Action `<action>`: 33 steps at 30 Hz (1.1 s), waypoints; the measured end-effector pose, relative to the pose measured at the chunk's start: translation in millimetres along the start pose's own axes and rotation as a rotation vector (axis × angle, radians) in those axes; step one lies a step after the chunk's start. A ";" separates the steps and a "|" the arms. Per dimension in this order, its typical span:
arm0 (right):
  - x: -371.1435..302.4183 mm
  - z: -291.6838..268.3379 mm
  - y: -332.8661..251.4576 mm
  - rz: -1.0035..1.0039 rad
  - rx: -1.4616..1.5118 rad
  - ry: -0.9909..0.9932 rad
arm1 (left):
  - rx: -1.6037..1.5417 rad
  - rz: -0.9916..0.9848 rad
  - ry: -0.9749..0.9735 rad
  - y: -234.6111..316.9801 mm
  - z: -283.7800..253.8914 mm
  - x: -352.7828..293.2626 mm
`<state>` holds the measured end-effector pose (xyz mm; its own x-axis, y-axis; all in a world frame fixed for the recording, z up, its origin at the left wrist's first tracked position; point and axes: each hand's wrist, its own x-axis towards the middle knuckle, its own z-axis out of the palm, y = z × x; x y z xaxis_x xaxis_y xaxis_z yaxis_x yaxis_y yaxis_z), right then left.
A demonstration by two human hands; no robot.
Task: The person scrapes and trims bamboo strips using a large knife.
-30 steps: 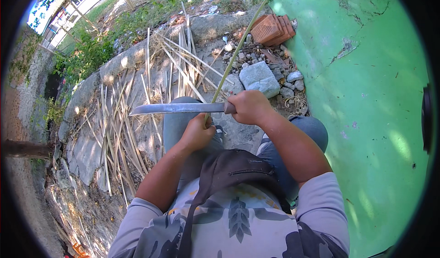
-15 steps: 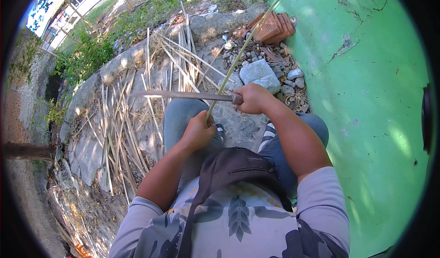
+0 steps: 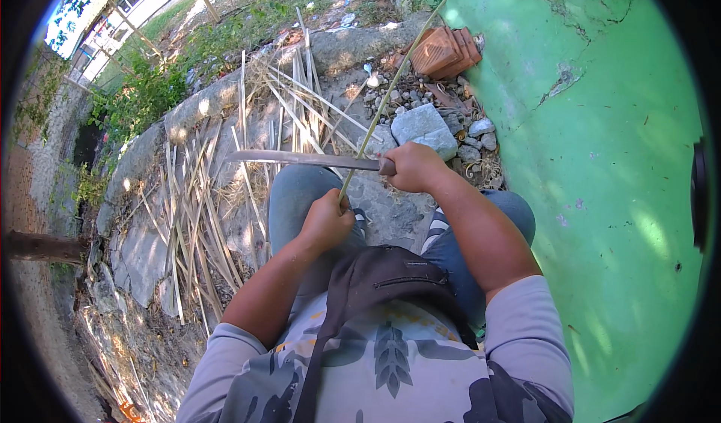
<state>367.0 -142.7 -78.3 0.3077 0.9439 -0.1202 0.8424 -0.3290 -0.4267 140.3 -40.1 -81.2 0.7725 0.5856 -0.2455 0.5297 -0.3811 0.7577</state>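
Observation:
Closed around the near end of a long, thin greenish strip [image 3: 396,79], perhaps bamboo, is my left hand [image 3: 328,219], in front of my left knee. The strip slants up and away to the right. My right hand [image 3: 414,167] grips the handle of a machete [image 3: 300,158], whose long, worn blade points left across the strip, just beyond my left hand. Blade and strip cross near the handle; whether they touch I cannot tell. My right fingers hide most of the handle.
Many pale split strips [image 3: 197,220] lie in a loose pile on the stone ground to the left. Ahead are a pale stone block [image 3: 425,129], rubble and stacked terracotta tiles [image 3: 445,52]. A green wall [image 3: 601,168] rises on the right; a wooden post [image 3: 46,247] stands far left.
The far tip of the strip has shifted left and nearer. The machete has moved only slightly, its blade turned to show more of its flat side. Both hands keep their grips.

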 end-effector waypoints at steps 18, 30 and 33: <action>-10.8 -7.8 -31.7 -0.133 -0.166 0.101 | 0.000 0.048 0.018 -4.9 0.6 -2.2; -7.7 -11.1 -21.4 -0.161 -0.148 0.134 | -0.059 0.034 0.001 -1.3 7.8 10.7; -2.6 -27.0 18.9 0.073 -0.056 0.146 | -0.100 0.035 -0.041 1.1 13.7 2.3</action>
<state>394.1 -152.2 -61.9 0.4270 0.9041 -0.0157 0.8374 -0.4020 -0.3704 147.4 -49.0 -89.2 0.8046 0.5426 -0.2413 0.4666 -0.3264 0.8220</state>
